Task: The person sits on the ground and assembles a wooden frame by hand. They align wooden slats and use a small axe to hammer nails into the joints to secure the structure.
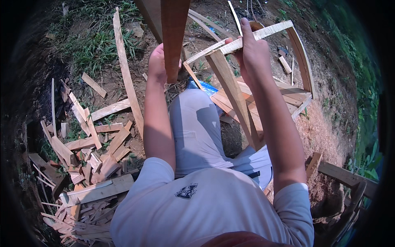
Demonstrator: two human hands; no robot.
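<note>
My left hand (157,64) is closed round a long reddish-brown wooden plank (174,37), which rises out of the top of the picture and covers some of its fingers. My right hand (254,51) grips the pale top rail of a wooden frame (271,31). One digit points up along the rail, and others curl beneath it. That frame has a thick leg (232,94) slanting down toward my lap and a slatted panel (290,92) low down. It stands close by my knee (191,105).
Several offcuts and split wood pieces (111,140) lie heaped on the left. A long thin strip (125,70) leans across bare soil near a grass patch (94,47). Something blue (205,87) lies beside my knee. Sawdust (329,123) covers the right-hand ground, near a timber structure (345,177).
</note>
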